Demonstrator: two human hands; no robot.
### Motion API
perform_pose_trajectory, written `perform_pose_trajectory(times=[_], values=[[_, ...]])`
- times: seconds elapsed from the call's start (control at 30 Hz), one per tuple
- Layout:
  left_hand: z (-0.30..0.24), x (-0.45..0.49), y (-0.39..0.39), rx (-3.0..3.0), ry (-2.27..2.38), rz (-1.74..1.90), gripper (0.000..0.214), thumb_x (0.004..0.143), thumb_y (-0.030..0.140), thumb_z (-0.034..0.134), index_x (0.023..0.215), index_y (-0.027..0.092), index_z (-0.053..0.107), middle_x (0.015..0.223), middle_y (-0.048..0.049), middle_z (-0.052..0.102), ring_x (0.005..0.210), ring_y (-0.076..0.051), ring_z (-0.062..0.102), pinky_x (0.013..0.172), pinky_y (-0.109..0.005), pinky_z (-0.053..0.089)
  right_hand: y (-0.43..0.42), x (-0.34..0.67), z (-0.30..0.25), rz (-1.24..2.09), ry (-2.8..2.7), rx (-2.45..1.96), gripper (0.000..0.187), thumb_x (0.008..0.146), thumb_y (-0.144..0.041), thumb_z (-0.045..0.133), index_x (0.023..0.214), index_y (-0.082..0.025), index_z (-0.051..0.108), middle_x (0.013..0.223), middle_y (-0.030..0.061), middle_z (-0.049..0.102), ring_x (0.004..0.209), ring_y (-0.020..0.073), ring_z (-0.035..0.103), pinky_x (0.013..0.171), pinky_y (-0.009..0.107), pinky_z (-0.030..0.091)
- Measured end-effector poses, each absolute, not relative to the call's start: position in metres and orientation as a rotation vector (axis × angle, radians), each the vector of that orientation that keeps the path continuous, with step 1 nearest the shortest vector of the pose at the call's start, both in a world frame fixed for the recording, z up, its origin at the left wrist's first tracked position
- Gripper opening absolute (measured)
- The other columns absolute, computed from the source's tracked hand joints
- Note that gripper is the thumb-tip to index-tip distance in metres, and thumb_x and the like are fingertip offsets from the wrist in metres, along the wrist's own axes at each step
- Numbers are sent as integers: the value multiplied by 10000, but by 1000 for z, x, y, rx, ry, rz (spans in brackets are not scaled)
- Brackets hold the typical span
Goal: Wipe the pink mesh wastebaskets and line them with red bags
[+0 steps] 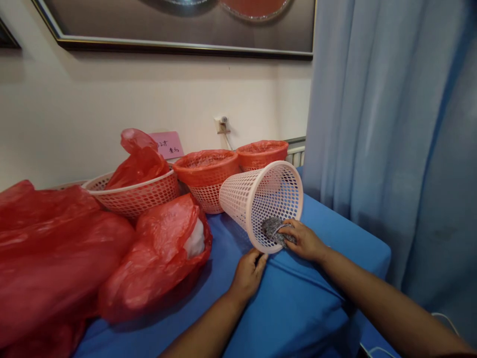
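Observation:
A pale pink mesh basket lies on its side on the blue-covered table, its mouth facing me. My left hand is closed on the lower rim of that basket. My right hand reaches into the mouth and its fingers are curled around a grey steel-wool scourer lying on the basket's lower wall.
Red plastic bags are heaped at the left. Behind stand a wide pink basket holding a red bag and two baskets lined with red plastic. A blue curtain hangs at the right; the wall is close behind.

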State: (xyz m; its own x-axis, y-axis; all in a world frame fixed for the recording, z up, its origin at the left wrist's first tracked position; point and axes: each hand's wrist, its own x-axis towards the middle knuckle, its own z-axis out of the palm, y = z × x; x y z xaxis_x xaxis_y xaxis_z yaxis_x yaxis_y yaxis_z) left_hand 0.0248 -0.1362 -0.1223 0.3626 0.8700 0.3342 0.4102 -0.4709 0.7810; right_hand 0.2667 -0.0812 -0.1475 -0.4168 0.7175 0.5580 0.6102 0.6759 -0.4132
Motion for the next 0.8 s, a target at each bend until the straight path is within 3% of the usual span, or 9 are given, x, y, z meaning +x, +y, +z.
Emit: perform_pose_trajectory(times=[0.1,0.23,0.37,0.5,0.57,0.63,0.73,0.8], values=[[-118,23,-138,2049,1128,1116,276,971,372,491,1015,189,693,1019,-82,738,994,-236,682,921,-367,523,-79,269,-146,95,-2098,-1217,381,841,-121,600,1185,-268,674,1289,86,579,1137,231,580,965,385,520],[-114,17,-144,2013,1253,1307,269,988,386,459,916,181,617,872,-41,670,814,-180,629,792,-301,511,-76,278,-139,-181,-1790,-1608,430,843,-87,572,1225,-264,661,1347,119,548,1120,280,550,949,446,518],[-115,16,-144,1926,1250,1448,259,996,387,456,901,182,584,820,-15,611,757,-151,578,742,-265,490,-78,280,-135,-286,-1744,-1634,480,828,-68,572,1257,-274,636,1372,122,533,1121,287,539,957,463,514],[-121,20,-144,1855,1205,1449,189,968,368,529,937,186,573,827,-9,617,758,-145,604,746,-266,517,-79,274,-142,-110,-1960,-1500,430,812,-104,605,1214,-245,665,1315,123,562,1110,270,569,948,430,530],[-124,23,-145,1831,1140,1425,186,930,343,597,1032,191,562,878,-16,648,805,-153,645,794,-289,548,-79,272,-146,10,-2047,-1365,401,809,-118,613,1183,-249,675,1250,96,595,1089,242,597,953,404,535],[-126,26,-146,1796,1086,1458,339,907,322,629,1203,197,519,974,-40,678,887,-167,680,868,-329,565,-83,270,-144,40,-1994,-1232,382,829,-137,605,1190,-248,661,1219,88,600,1103,231,609,976,405,534],[-126,27,-146,1748,1030,1507,582,914,317,613,1434,209,374,1158,-93,687,1012,-191,701,951,-380,564,-100,261,-126,-116,-1804,-1061,395,871,-163,587,1256,-246,614,1273,120,560,1174,253,587,1009,445,523],[-125,25,-146,1752,996,1481,636,923,319,593,1491,216,326,1264,-115,667,1068,-209,699,972,-403,564,-119,248,-106,-254,-1789,-921,422,878,-161,595,1286,-269,593,1308,126,542,1211,263,566,1015,450,517]])
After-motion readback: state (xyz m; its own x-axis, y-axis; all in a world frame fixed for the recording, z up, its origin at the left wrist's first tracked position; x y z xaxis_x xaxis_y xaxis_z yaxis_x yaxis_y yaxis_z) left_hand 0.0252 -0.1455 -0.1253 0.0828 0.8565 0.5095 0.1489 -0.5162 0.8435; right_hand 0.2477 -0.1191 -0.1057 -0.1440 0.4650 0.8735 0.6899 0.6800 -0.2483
